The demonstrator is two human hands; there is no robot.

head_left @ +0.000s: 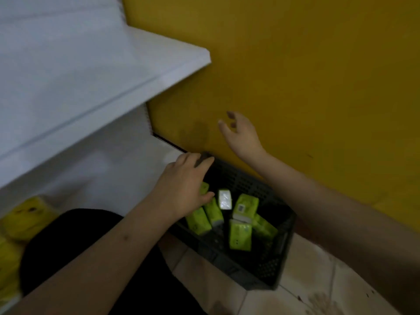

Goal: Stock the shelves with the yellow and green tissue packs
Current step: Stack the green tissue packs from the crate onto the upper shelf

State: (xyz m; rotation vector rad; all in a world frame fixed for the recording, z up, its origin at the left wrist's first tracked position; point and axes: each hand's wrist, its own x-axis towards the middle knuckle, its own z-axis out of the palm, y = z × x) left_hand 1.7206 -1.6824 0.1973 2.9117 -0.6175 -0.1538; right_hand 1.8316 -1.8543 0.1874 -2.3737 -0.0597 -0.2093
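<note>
Container: a black perforated plastic crate stands on the tiled floor, against the yellow wall and just beside the white shelving unit, probably so packs lie within reach of the shelves.
Task items in crate: several green rectangular tissue packs lie loose and tilted on the crate bottom; one white-faced pack lies among them.
Task items on shelf: yellow tissue packs sit on the low shelf at the left edge, blurred.
Left hand: the left hand reaches into the crate, fingers loosely spread over the nearest green packs; whether it grips one cannot be told.
Right hand: the right hand hangs above the crate's far side, fingers relaxed, holding nothing.
Step in hand: judged to be picking up a green pack for shelving.
</note>
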